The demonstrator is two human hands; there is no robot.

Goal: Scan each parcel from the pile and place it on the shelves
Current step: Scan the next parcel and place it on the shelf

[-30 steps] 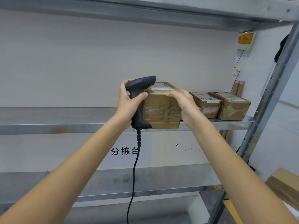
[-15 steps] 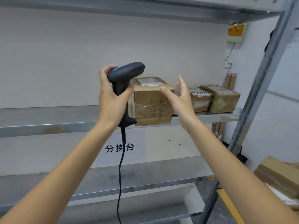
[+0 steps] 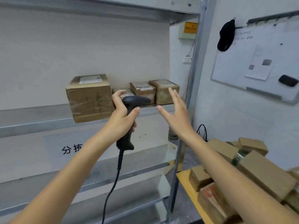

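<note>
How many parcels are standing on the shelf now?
4. A big box at the left, a low one partly hidden behind the left hand, then two small boxes at the right end. More may be hidden.

Both hands (image 3: 175, 115) released the shelved parcel (image 3: 89, 98)

The shelf (image 3: 37, 122) was dull grey sheet metal with a smooth, faintly scuffed face. The large parcel (image 3: 90, 99) was brown cardboard wrapped in glossy clear tape, a white paper label on top. The scanner (image 3: 129, 113) was matt black plastic with a smooth black cable (image 3: 113, 183). The piled boxes (image 3: 258, 172) were plain matt cardboard. The whiteboard (image 3: 242, 62) looked smooth and slightly glossy, with paper sheets (image 3: 258, 65) on it.
</note>
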